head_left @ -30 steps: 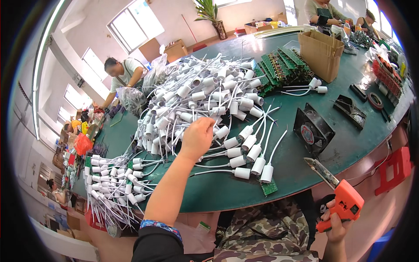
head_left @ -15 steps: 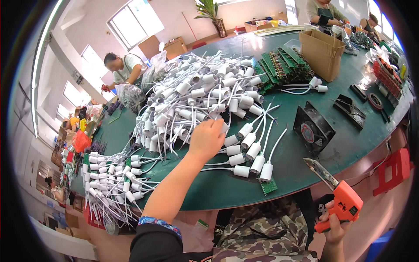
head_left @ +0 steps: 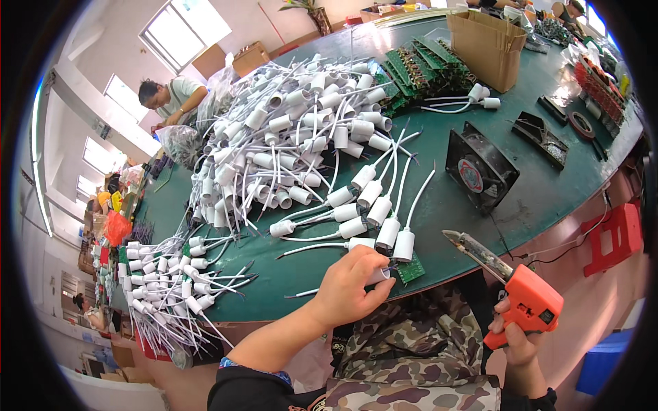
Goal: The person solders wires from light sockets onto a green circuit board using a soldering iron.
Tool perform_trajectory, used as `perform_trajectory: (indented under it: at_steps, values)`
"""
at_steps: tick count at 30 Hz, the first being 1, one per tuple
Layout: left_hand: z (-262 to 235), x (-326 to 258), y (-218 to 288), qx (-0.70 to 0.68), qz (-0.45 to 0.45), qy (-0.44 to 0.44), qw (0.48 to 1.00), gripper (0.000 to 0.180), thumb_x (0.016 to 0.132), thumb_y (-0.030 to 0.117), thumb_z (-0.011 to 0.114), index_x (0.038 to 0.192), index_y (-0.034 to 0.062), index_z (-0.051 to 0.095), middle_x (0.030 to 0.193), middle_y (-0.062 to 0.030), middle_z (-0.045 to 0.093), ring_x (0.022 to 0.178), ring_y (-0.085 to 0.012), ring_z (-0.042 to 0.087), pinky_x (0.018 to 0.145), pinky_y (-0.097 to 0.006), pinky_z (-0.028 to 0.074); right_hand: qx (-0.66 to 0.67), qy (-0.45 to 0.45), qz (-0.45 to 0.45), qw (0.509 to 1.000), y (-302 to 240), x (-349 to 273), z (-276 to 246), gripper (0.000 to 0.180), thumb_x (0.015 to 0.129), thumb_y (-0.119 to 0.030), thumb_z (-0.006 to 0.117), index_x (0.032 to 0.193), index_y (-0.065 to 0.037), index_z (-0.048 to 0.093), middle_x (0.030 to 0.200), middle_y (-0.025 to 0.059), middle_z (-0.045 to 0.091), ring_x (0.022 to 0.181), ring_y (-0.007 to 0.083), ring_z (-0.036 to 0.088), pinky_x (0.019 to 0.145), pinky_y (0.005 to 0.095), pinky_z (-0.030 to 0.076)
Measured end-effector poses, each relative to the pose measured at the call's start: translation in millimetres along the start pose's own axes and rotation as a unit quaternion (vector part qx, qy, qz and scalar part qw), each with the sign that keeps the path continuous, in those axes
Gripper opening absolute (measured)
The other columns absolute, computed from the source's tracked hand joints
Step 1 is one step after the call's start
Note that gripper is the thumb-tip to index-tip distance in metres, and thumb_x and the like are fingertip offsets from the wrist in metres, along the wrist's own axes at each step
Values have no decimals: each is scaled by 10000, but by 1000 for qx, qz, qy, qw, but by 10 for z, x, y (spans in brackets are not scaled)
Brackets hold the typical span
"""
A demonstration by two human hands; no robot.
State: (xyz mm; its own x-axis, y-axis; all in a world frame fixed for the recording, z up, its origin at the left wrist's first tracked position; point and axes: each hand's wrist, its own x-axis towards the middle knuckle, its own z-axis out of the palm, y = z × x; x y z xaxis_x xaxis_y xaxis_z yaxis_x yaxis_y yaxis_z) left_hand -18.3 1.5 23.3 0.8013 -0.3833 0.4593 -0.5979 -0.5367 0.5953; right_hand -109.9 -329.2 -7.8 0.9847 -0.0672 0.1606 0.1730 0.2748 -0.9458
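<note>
My left hand is closed round a white cylindrical lamp holder at the table's near edge; the cable trailing to the left of the hand seems to belong to it. Beside it lie several more lamp holders with white cables, set side by side. A small green circuit board lies partly under them. On the right, my right hand grips the orange-red handle of a soldering gun, whose metal tip points up and left, above the table's edge.
A big heap of white lamp holders covers the table's middle. Another bunch lies left. Green boards are stacked behind, near a cardboard box. A black fan stands right. Another person works at far left.
My left hand has come from the heap toward me and now holds a lamp holder by the near edge. The soldering gun stays in my right hand. The view has shifted slightly.
</note>
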Motion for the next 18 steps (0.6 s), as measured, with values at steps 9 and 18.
perform_trajectory:
  at_steps: [9, 18]
  values:
    - [90, -14, 14, -19, -64, 13, 998, 211, 780, 7, 706, 968, 17, 611, 934, -137, 590, 732, -257, 574, 601, -334, 488, 15, -30, 23, 999, -48, -24, 144, 477, 888, -128, 695, 1278, 97, 536, 1081, 190, 683, 757, 167, 681, 710, 311, 598]
    - [174, -31, -60, -24, -32, 14, 999, 178, 756, -44, 714, 901, 14, 630, 937, -118, 588, 766, -225, 586, 584, -318, 523, -25, -54, 53, 997, -45, -39, 103, 504, 907, -211, 697, 1283, 70, 511, 1072, 158, 654, 734, 160, 657, 690, 335, 596]
